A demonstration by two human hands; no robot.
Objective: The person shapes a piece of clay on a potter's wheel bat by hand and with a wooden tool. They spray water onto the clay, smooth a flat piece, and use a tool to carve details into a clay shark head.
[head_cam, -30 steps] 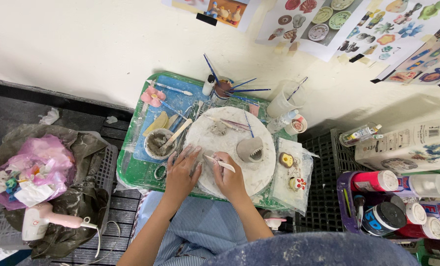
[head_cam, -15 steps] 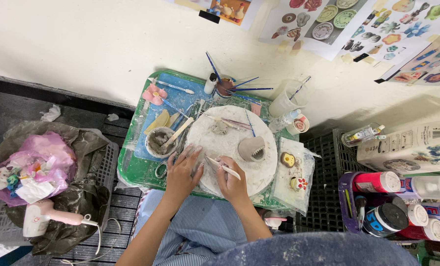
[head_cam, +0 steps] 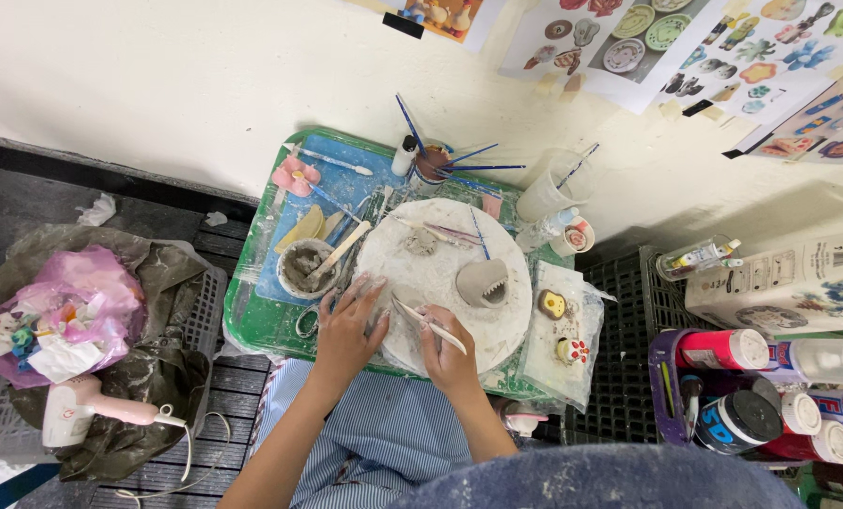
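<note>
My left hand (head_cam: 348, 325) lies flat with fingers spread on the near left edge of a round white clay-smeared board (head_cam: 436, 283). My right hand (head_cam: 445, 344) grips a thin pale modelling tool (head_cam: 429, 323) whose tip points left toward my left hand's fingers. A small grey clay cup with a jagged rim (head_cam: 483, 281) stands on the board's right side. A small clay lump (head_cam: 421, 242) lies near the board's far edge. The board rests on a green tray (head_cam: 261, 316).
A bowl of grey slip with a wooden stick (head_cam: 306, 267) sits left of the board. A jar of brushes (head_cam: 431, 162) and a clear plastic cup (head_cam: 555, 187) stand at the back. Small painted pieces (head_cam: 553, 303) lie right. Paint bottles (head_cam: 770, 351) fill a crate; a hair dryer (head_cam: 87, 410) lies left.
Both hands stay on the board's near edge; the tool in my right hand has shifted slightly. The view has tilted a little.
</note>
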